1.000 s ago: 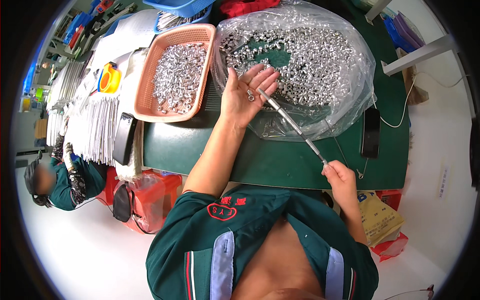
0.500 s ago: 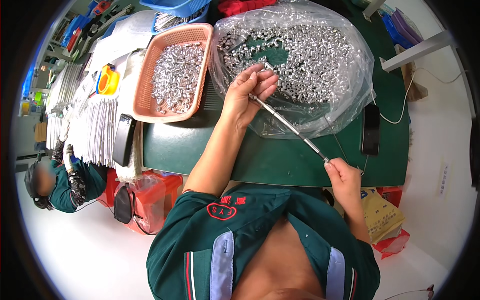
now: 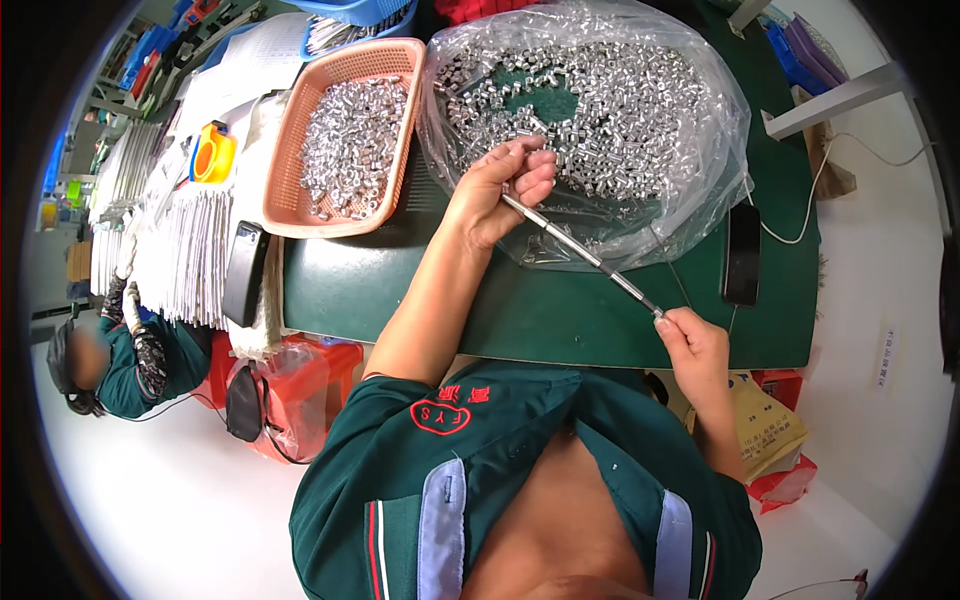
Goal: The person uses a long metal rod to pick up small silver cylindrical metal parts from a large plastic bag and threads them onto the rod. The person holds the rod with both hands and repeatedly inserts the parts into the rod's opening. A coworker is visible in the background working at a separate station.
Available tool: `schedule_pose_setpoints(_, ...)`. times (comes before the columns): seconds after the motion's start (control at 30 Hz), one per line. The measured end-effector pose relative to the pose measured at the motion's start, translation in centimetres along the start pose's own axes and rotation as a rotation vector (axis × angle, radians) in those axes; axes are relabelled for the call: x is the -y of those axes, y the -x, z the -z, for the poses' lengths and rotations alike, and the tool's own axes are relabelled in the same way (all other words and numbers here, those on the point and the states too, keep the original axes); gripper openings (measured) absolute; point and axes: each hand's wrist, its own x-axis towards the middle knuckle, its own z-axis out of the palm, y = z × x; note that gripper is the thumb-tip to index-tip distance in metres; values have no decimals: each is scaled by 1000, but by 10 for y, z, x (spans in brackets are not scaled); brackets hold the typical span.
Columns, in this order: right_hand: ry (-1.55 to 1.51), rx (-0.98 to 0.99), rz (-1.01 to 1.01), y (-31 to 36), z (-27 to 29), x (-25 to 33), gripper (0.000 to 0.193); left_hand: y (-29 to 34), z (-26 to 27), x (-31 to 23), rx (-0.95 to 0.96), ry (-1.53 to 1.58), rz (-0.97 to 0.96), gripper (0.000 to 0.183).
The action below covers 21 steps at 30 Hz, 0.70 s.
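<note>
- Left phone [image 3: 246, 273], left of centre: leans by the paper stack [image 3: 195, 255]. Minor risk, could slip if the stack gets bumped.
- Basket [image 3: 330, 230], upper left: heaped with small metal bits [image 3: 352, 140]. Left forearm is near it. An elbow swinging left could knock it and spill bits on the table [image 3: 330, 300].
- Left hand [image 3: 498, 192], upper centre: fingers curled in at the rod's upper end. Can't tell whether they grip it or whether a bit sits inside. If one does, loose fingers could drop it into the bag heap.
- Rod [image 3: 580, 252], centre: slanted down to the right between both hands. Banded silver and dark; can't tell if the bands are separate sleeves. If they are, a steeper tilt could slide them.
- Bag [image 3: 640, 245], upper centre to right: clear film spread under loose bits [image 3: 640, 120], below and around the left hand. Snagged film could drag bits along.
- Right hand [image 3: 698, 350], right of centre: thumb and fingers pinch the rod's lower end. Only the tip is held, so a side knock could twist it out.
- Right phone [image 3: 741, 258], right: near that hand. A wide swing could clip it.
</note>
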Motion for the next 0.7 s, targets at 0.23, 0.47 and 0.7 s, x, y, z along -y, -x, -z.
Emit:
schedule_pose_setpoints(0.23, 66, -32, -6, 6, -8, 8, 15, 2, -6, 2, -29, -45, -194, 32)
schedule_pose_setpoints(0.47, -17, -35, -34, 6, -22, 7, 15, 1, -10, 8, -22, -149, -349, 37)
schedule_pose_setpoints(0.7, -260, 43, -144, 8, -33, -9, 15, 2, -9, 4, 146, 173, -238, 36)
